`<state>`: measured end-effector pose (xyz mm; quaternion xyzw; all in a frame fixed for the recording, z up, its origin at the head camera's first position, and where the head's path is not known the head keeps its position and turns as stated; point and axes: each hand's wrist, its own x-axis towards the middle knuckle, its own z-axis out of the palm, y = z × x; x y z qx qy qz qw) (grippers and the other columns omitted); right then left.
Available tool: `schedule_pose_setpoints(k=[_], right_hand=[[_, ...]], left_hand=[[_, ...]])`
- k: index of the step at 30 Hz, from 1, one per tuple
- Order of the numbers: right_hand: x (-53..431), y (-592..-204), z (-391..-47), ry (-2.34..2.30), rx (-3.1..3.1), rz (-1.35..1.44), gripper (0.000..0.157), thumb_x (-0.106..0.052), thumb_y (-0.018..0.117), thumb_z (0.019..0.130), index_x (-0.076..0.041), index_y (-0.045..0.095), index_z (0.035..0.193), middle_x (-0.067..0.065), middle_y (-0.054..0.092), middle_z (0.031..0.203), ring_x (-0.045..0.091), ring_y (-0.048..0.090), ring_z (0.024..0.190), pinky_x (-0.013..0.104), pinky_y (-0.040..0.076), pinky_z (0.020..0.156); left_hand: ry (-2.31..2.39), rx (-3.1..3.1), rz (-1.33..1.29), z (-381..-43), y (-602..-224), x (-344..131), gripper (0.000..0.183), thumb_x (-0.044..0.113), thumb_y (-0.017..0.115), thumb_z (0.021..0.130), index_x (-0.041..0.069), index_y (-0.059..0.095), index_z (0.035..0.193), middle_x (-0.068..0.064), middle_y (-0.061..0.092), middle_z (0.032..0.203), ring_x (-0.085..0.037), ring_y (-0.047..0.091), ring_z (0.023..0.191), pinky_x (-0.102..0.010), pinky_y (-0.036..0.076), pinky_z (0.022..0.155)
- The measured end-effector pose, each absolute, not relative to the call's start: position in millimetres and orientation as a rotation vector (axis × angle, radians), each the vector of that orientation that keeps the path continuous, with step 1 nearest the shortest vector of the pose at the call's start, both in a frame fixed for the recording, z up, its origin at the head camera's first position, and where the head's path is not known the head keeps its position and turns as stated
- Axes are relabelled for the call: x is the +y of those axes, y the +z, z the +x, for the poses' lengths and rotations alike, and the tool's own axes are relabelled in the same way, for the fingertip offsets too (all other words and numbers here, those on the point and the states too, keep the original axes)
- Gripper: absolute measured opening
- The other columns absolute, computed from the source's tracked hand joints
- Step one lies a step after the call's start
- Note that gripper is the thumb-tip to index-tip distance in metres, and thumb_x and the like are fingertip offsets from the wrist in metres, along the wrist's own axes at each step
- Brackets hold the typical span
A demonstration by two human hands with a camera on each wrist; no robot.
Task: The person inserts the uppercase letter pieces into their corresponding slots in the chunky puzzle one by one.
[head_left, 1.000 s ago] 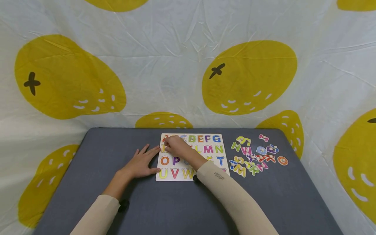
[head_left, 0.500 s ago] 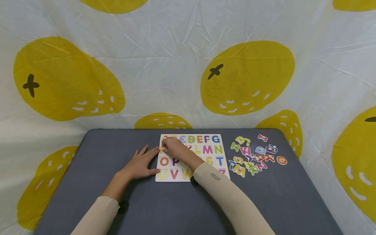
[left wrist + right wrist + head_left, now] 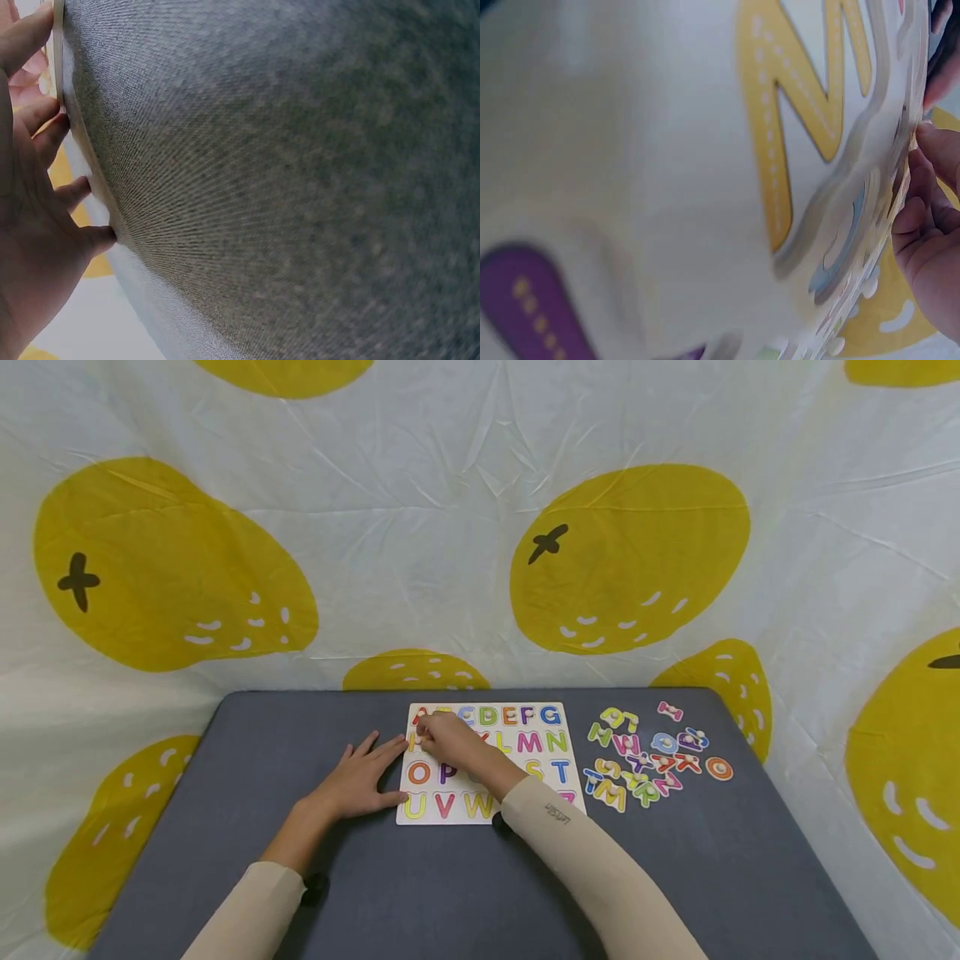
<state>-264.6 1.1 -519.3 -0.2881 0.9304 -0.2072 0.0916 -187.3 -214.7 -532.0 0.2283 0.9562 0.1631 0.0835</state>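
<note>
No marked change over the last second: bare right hand [image 3: 454, 740] still at the second row's left end of the flat, rectangular white alphabet board [image 3: 431, 788], only slightly shifted; by judgement, fine adjustment at one letter place. Fingers curled, thumb and forefinger close together; impossible to tell whether pinching anything. Bare left hand [image 3: 360, 781] with spread fingers, touching the board's left edge. Board beneath right hand, between left hand and loose multicoloured knobbed letter pieces [image 3: 640, 763].
</note>
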Motion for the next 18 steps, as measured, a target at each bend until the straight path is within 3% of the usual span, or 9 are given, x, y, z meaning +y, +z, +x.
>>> schedule_pose_setpoints(k=[18], right_hand=[[78,-494,-240,-0.804,2.765,-0.880,0.021,-0.014,0.069,0.099,-0.006,0.073,0.118,-0.001,0.066,0.091,0.012,0.055,0.080,0.028,0.049,0.075]], left_hand=[[0.479,2.838,0.677,-188,-533,-213,0.093,0.064,0.066,0.090,0.019,0.033,0.164,-0.004,0.034,0.169,-0.047,0.019,0.157,-0.078,0.015,0.117]])
